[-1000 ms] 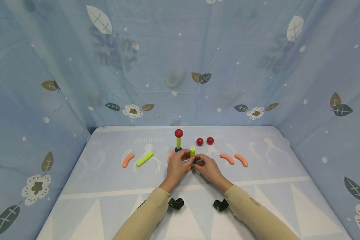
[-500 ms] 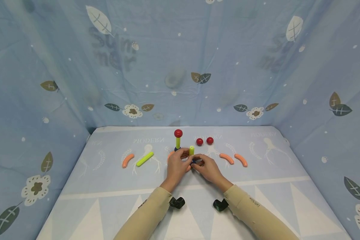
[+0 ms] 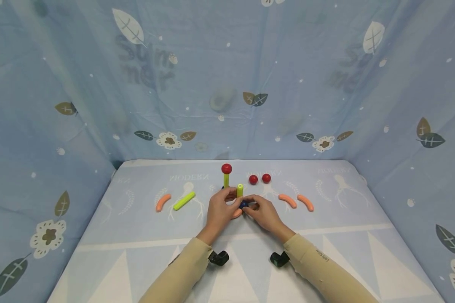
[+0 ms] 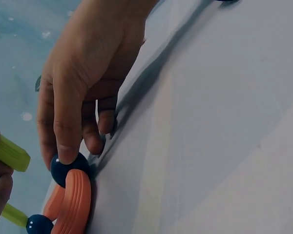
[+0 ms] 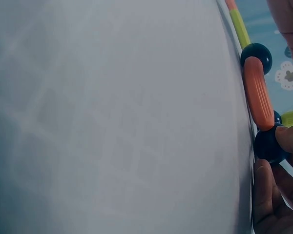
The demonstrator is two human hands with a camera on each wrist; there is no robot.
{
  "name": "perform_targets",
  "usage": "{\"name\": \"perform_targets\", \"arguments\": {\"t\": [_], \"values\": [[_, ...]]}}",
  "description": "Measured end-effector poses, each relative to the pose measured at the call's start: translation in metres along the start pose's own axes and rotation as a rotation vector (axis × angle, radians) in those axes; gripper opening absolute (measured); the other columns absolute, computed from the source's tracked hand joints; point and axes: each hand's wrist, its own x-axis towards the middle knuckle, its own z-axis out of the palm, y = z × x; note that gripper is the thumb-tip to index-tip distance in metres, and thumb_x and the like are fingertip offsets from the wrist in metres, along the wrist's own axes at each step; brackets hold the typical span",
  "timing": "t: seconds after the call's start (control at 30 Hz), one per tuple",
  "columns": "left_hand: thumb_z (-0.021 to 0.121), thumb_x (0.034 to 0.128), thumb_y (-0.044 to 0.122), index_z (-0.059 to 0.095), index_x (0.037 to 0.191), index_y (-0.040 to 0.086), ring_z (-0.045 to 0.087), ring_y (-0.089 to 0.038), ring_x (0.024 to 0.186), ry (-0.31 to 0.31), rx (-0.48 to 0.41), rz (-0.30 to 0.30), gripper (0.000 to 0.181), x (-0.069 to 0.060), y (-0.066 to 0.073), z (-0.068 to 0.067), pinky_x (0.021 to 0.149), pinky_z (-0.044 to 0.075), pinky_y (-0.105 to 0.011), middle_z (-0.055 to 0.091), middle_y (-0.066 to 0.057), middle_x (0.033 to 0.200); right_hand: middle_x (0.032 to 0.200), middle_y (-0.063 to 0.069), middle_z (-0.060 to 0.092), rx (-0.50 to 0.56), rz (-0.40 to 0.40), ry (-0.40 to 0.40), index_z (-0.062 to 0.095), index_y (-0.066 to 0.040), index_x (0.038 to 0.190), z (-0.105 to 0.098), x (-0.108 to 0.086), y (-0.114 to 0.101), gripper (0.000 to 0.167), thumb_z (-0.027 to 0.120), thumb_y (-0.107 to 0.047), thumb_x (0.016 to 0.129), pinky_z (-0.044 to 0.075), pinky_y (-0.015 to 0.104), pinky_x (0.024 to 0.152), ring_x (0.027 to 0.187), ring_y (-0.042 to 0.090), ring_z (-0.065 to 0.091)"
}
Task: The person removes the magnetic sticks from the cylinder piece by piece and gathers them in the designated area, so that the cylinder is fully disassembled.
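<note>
My left hand (image 3: 220,208) pinches a lime-green rod (image 3: 240,190), held upright. My right hand (image 3: 264,212) holds a dark blue ball (image 3: 244,204) between thumb and fingers; the left wrist view shows a gap between this ball (image 4: 68,168) and the rod (image 4: 10,152). A curved orange piece (image 5: 259,95) joins the held ball to another dark blue ball (image 5: 257,58) on the table. Behind my left hand stands another green rod (image 3: 226,180) topped by a red ball (image 3: 226,168); its lower end is mostly hidden in the head view.
Two loose red balls (image 3: 253,180) lie at the back. Two curved orange pieces (image 3: 287,200) are on the right. To the left lie a green rod (image 3: 184,200) and one curved orange piece (image 3: 163,203). A patterned cloth curtain (image 3: 220,75) rises behind the table.
My left hand has shifted slightly left with the green rod, and more of the dark blue ball shows. My right hand stays nearly still on the ball.
</note>
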Motion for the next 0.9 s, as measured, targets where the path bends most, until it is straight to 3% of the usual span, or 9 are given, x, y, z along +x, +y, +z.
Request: {"name": "perform_targets", "arguments": {"t": [0.37, 0.53, 0.9], "values": [[0.078, 0.0917, 0.016, 0.075, 0.120, 0.017, 0.068, -0.013, 0.095, 0.014, 0.040, -0.022, 0.028, -0.010, -0.012, -0.030, 0.081, 0.060, -0.039, 0.070, 0.004, 0.106, 0.114, -0.001, 0.070, 0.012, 0.024, -0.010, 0.071, -0.019, 0.122, 0.002, 0.000, 0.004, 0.032, 0.079, -0.023, 0.091, 0.052, 0.028, 0.067, 0.081, 0.008, 0.062], [0.078, 0.0910, 0.016, 0.075, 0.121, 0.016, 0.068, -0.011, 0.093, 0.026, 0.080, -0.028, 0.030, -0.016, -0.023, -0.045, 0.082, 0.059, -0.033, 0.071, 0.004, 0.105, 0.115, -0.001, 0.070, 0.016, 0.037, -0.009, 0.071, -0.020, 0.122, 0.002, 0.001, 0.003, 0.032, 0.079, -0.023, 0.091, 0.052, 0.028, 0.067, 0.082, 0.009, 0.062], [0.081, 0.0873, 0.013, 0.076, 0.120, 0.011, 0.068, -0.018, 0.093, 0.050, 0.175, -0.142, 0.033, -0.027, -0.051, -0.070, 0.083, 0.058, -0.039, 0.072, -0.002, 0.104, 0.115, -0.003, 0.070, 0.036, 0.031, -0.014, 0.071, -0.022, 0.122, 0.002, 0.001, 0.004, 0.032, 0.079, -0.023, 0.091, 0.052, 0.027, 0.067, 0.082, 0.008, 0.061]]}}
